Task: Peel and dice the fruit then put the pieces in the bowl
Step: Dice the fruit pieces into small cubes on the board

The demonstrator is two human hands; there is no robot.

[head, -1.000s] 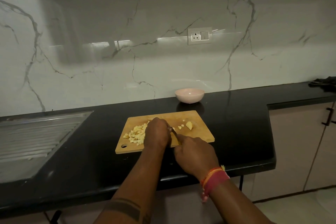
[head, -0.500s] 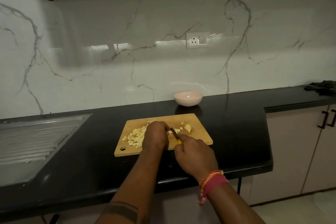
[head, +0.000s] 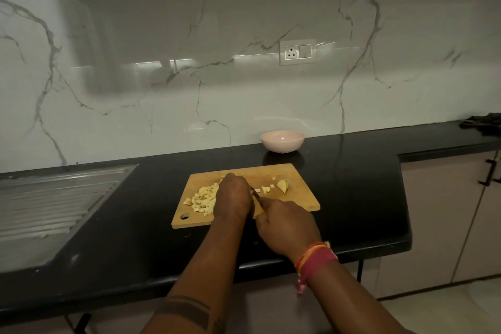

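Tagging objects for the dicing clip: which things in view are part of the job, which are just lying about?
Part of the job:
cutting board
diced pieces
uncut chunk
knife, in the right hand
left hand, steadying something hidden beneath it
pink bowl, no pieces visible inside

Lying about:
dark cloth
wall socket
sink drainboard

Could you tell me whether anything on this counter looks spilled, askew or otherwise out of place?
Nothing stands out: the diced fruit stays on the cutting board, and the bowl sits upright behind it.
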